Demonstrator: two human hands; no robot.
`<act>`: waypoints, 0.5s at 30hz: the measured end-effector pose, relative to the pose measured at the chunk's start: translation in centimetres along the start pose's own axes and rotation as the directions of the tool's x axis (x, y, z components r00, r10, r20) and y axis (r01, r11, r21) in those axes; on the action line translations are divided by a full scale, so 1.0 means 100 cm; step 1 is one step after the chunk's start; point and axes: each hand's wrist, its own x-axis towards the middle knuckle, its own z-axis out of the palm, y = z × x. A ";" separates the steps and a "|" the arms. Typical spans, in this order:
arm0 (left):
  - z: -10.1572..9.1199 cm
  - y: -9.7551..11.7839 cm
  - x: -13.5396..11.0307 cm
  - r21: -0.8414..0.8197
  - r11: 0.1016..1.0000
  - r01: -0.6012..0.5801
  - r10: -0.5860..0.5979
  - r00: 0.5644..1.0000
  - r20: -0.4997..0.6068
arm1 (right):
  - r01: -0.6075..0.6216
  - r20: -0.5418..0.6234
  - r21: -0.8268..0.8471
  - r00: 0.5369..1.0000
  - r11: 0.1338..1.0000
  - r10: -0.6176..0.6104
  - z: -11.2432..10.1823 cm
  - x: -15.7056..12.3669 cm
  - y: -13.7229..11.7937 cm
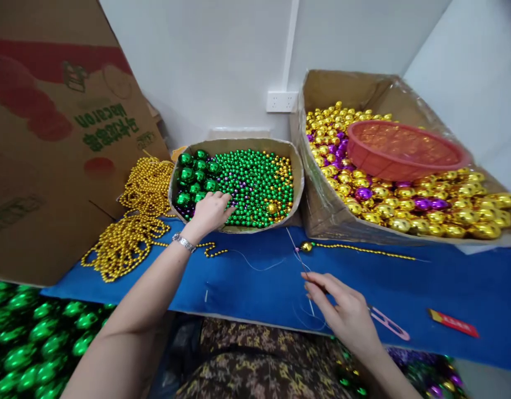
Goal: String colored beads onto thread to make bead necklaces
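My left hand (209, 213) reaches into a cardboard box (297, 166) filled with small green beads (255, 185) and some bigger green balls (195, 174). Its fingers curl down among the beads, hiding what they grip. My right hand (342, 310) is closed in a pinch on a long thin needle (299, 260) with clear thread over the blue table (446, 282). On that thread, just beyond, sit a gold ball (307, 246) and a line of small gold beads (363, 250).
A big box (321, 221) at right holds gold and purple balls and a red basket (404, 149). Gold bead strands (134, 221) are piled at left by a large carton (51, 138). Pink snips (390, 324) and a red lighter (452, 322) lie on the table. Green balls (26, 343) fill the lower left.
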 end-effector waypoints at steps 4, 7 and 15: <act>-0.004 -0.016 -0.002 0.093 0.991 0.094 -0.098 0.994 0.043 | -0.024 0.006 0.004 1.000 1.000 0.024 -0.002 -0.008 0.007; 0.001 -0.028 -0.009 0.138 0.983 0.119 -0.134 0.985 0.107 | -0.041 0.015 0.002 0.999 0.999 0.041 -0.001 -0.010 0.012; 0.015 -0.034 -0.012 -0.043 0.989 0.140 -0.134 0.983 0.124 | 0.033 0.018 -0.010 0.999 0.999 -0.033 0.009 -0.004 0.008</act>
